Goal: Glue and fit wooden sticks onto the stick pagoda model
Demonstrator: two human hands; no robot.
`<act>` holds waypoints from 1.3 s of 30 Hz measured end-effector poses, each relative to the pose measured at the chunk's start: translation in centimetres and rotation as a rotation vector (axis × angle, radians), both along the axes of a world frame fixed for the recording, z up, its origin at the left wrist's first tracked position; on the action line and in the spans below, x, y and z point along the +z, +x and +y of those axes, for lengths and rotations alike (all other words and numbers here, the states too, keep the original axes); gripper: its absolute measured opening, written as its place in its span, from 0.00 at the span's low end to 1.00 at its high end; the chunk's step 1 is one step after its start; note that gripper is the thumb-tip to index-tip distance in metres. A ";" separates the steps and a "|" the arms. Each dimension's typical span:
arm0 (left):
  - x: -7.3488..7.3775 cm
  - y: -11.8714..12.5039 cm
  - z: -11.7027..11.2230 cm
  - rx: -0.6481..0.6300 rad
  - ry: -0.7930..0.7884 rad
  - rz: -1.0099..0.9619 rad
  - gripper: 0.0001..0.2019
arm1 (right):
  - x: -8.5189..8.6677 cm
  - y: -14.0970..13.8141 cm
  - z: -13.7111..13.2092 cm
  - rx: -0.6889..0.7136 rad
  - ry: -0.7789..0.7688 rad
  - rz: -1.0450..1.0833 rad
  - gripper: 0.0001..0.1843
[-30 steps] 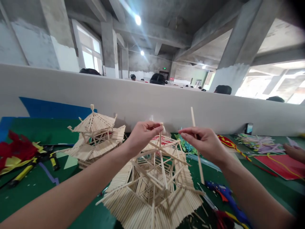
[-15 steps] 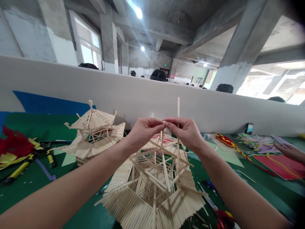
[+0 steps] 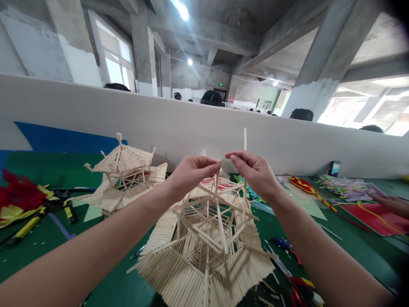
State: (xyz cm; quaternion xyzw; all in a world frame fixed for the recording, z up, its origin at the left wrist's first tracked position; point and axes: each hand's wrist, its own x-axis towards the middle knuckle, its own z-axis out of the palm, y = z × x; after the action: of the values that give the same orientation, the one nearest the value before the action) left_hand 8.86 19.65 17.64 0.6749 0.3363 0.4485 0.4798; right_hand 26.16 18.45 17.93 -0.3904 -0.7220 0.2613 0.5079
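Observation:
In the middle stands a pavilion model of wooden sticks (image 3: 207, 277), with an open roof frame over flared, slatted eaves. My left hand (image 3: 196, 168) pinches a short wooden block (image 3: 218, 163) at the top of the model's central post. Just to the right, my right hand (image 3: 252, 168) is raised, its thumb and forefinger close together and apart from the block. A long upright wooden stick (image 3: 245, 138) is held in that hand; its lower part drops beside the roof frame. The other fingers of both hands are partly hidden.
A roofed stick pavilion (image 3: 123, 170) stands to the left, near yellow-black pliers (image 3: 25, 226) and red ribbon (image 3: 21, 192). At right lie scissors (image 3: 300, 288), a glue gun (image 3: 283, 244), a braided cord (image 3: 303, 187) and a red sheet (image 3: 372, 219). Another person's hand (image 3: 390, 202) reaches in. A white partition (image 3: 159, 123) rises behind.
My right hand has drawn away from the block to the right, carrying the long stick with it. My left hand stays at the post top, where the block now shows.

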 end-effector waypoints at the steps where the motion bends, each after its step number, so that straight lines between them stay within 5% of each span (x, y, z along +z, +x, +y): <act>1: -0.1 -0.1 0.1 -0.003 -0.001 0.004 0.10 | 0.2 0.3 -0.5 -0.011 -0.011 -0.004 0.10; 8: -0.2 -0.3 0.1 0.007 -0.008 0.023 0.10 | 0.9 1.8 -5.9 0.105 -0.113 -0.148 0.14; 14: -0.5 -0.3 -0.2 -0.003 -0.005 0.055 0.10 | -0.6 1.4 -9.1 0.011 -0.120 -0.459 0.32; 23: -1.4 -0.7 0.5 -0.020 0.080 0.155 0.10 | -2.5 2.2 -8.6 -0.104 -0.156 -0.204 0.37; 29: -1.5 -2.2 1.3 0.081 0.147 0.257 0.09 | -2.2 2.9 -8.4 -0.106 -0.181 -0.100 0.34; 34: -1.0 -5.4 1.4 0.331 0.183 0.372 0.09 | -2.2 4.3 -8.1 -0.199 -0.084 0.050 0.15; 39: -0.6 -8.6 -2.2 0.509 0.194 0.493 0.11 | -1.9 5.9 -8.4 -0.255 -0.080 0.243 0.10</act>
State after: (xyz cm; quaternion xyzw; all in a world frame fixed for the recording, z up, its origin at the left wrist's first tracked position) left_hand 0.25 17.47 17.04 0.6998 0.5549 0.4072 0.1912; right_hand 32.05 10.06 16.07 -0.4641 -0.5889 0.2686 0.6047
